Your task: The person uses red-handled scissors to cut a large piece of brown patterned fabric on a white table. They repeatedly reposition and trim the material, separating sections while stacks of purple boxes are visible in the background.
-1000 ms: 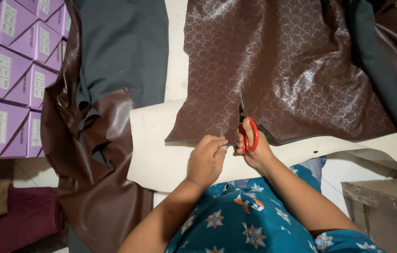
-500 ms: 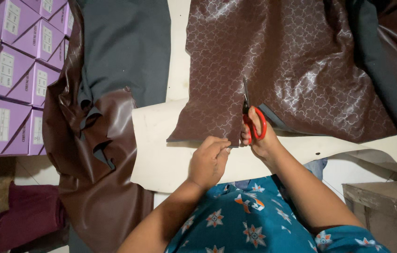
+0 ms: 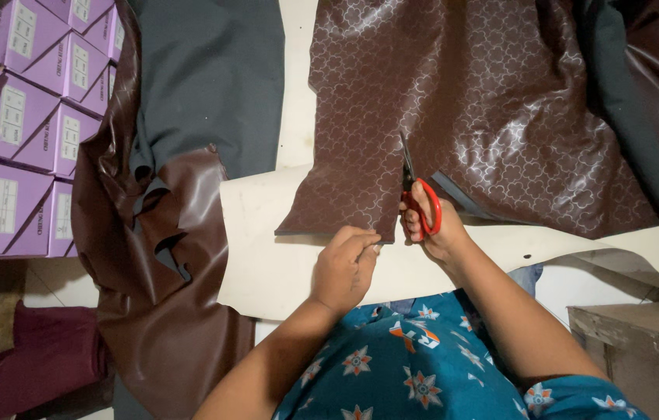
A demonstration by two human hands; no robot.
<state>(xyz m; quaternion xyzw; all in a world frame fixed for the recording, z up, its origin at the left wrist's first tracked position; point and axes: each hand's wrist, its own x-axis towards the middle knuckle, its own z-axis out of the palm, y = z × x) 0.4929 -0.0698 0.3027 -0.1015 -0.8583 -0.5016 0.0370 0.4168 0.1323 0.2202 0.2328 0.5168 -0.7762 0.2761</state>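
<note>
A sheet of brown patterned faux leather (image 3: pixel 485 101) lies spread on a cream board (image 3: pixel 267 249). My right hand (image 3: pixel 434 229) grips red-handled scissors (image 3: pixel 415 190), whose blades point away from me into a cut running up from the sheet's near edge. My left hand (image 3: pixel 345 264) pinches the near edge of the sheet just left of the cut, fingers closed on the material. The strip left of the cut lies flat.
Plain glossy brown leather (image 3: pixel 150 257) hangs crumpled off the left, over dark grey fabric (image 3: pixel 213 85). Several purple boxes (image 3: pixel 10 132) are stacked at far left. Dark green fabric (image 3: pixel 625 109) crosses the right. A maroon cloth (image 3: pixel 42 358) and a grey box (image 3: pixel 641 358) sit lower down.
The scissors have advanced a little farther up into the patterned sheet, lengthening the cut. My left hand has stayed on the near edge.
</note>
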